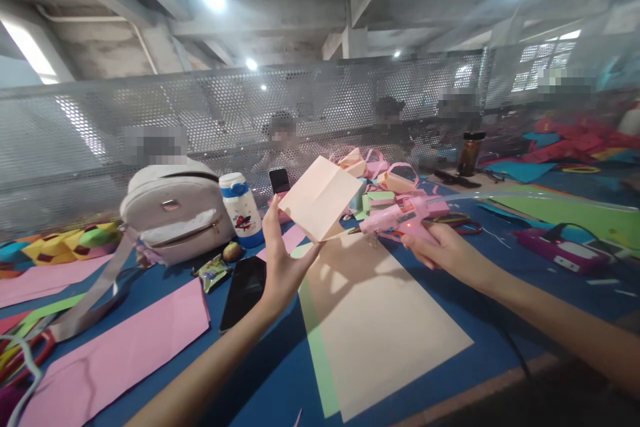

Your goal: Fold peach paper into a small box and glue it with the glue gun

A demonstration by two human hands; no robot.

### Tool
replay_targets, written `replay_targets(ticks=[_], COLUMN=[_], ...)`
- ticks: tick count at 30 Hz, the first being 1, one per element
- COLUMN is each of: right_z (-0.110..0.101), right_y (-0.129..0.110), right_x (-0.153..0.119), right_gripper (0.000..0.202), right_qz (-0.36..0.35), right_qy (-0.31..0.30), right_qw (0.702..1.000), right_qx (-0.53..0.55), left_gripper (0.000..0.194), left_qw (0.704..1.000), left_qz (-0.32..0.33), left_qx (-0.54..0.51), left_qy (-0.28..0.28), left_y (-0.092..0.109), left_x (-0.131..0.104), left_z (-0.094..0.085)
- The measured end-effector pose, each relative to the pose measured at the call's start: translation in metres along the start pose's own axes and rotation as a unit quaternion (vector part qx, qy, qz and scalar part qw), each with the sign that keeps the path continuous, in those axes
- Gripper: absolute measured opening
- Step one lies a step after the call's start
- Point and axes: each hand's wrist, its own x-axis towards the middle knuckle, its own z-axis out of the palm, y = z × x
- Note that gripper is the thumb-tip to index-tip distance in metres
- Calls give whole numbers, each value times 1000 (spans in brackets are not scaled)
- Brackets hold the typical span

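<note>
My left hand (283, 257) grips a folded square of cream paper (323, 197) by its left and lower edges, thumb below and fingers behind. In my right hand (433, 247) is a pink hot glue gun (400, 217) with a small orange light on its body. Its nozzle points left and sits close to the lower corner of the paper; whether the two touch I cannot tell. A clear glue stick juts far out of the gun's back. Beneath both hands lies a large cream sheet (390, 327), overlapping a light green sheet (320, 347).
Left stand a white backpack (175, 213) and a white-and-blue bottle (241, 210), near a black phone (243, 293). Pink sheets (130, 347) cover the table's left. Behind the gun are small paper baskets (397, 177); a purple device (560, 250) lies right. A perforated metal screen (320, 93) rises behind.
</note>
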Motion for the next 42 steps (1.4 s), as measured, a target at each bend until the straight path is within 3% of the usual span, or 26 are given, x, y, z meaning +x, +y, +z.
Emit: replay_targets(ticks=[22,31,37,42], right_z=[1,6,-9,-31], right_y=[1,-6,5,31], right_x=[2,3,17,35], right_gripper=[64,59,66,65], right_qz=[-1,6,-14,32], right_qy=[-7,1,11,-1], right_qw=[999,994,989,991], right_qx=[35,107,149,133], left_gripper=[101,100,103,106], left_qw=[1000,1000,999,999], left_qz=[-13,1,-20,-28], left_qx=[-3,-12,-34,-47], left_qy=[5,-1,4,5], left_y=[1,1,-1,-1], left_x=[0,-1,-1,0], left_z=[0,0,1,1])
